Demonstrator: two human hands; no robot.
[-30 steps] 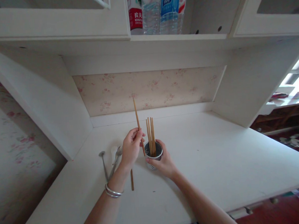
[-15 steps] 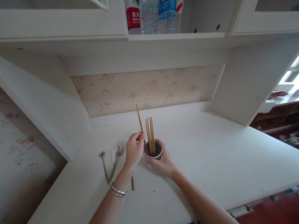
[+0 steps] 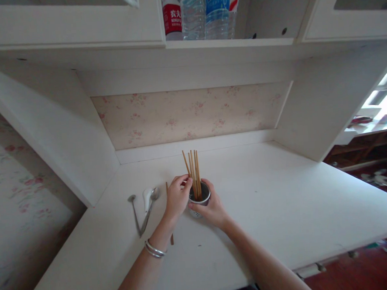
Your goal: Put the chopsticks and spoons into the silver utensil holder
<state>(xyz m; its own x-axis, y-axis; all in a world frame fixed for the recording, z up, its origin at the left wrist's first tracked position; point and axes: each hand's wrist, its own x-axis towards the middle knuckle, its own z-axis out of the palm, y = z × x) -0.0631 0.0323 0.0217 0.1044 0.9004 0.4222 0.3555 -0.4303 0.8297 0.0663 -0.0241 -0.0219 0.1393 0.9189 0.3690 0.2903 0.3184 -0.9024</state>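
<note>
A small metal cup with holes in its side (image 3: 195, 213) stands on the white counter with several wooden chopsticks (image 3: 195, 173) upright in it. My right hand (image 3: 213, 208) wraps round the cup's right side, thumb across the front. Between the thumb and fingers of my left hand (image 3: 177, 195) is one chopstick (image 3: 185, 162), leaning left with its lower part inside or behind the cup's rim. Another chopstick (image 3: 172, 239) lies on the counter, partly hidden under my left forearm. Left of that lie two metal spoons (image 3: 155, 193) (image 3: 131, 198) and a white spoon (image 3: 147, 198).
The white counter (image 3: 266, 210) runs wide to the right. Overhead, a cabinet shelf (image 3: 229, 43) holds several plastic bottles (image 3: 193, 18). White side panels (image 3: 58, 127) and a floral-papered back wall (image 3: 185, 115) enclose the counter's rear.
My left hand has lowered its chopstick into the cup, so its top stands level with the others. My right hand stays on the cup. More of the white spoon and the lying chopstick shows.
</note>
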